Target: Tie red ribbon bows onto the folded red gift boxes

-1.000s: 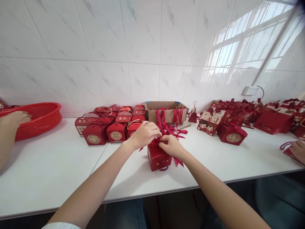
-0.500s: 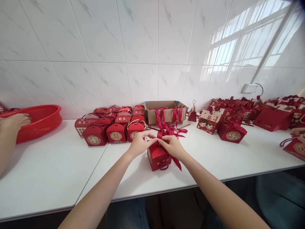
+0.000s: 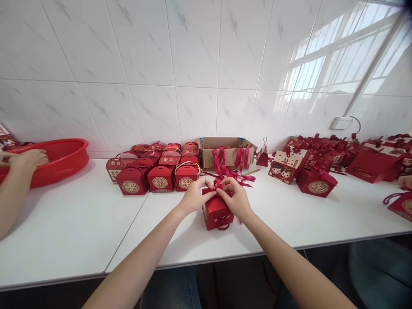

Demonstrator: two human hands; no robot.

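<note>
Near the front edge of the white table stands a small red gift box [image 3: 216, 212], with a dark red cord loop low on its near side. A red ribbon [image 3: 218, 184] is bunched at the top of the box. My left hand [image 3: 197, 195] pinches the ribbon from the left, thumb and fingertips together. From the right, my right hand [image 3: 234, 197] pinches it too, its fingertips nearly touching the left ones. The fingers partly hide the ribbon's knot or loop.
Rows of red boxes [image 3: 161, 178] stand left of centre. Behind is a cardboard box [image 3: 206, 158] with ribbons over its rim. Another person's hand reaches into a red basin [image 3: 69, 161] at left. More boxes [image 3: 317, 182] stand at right, by another person's hand.
The view has shifted slightly. My right hand's fingers have risen and arched over the ribbon, and the long ribbon tail right of the box is now mostly hidden.
</note>
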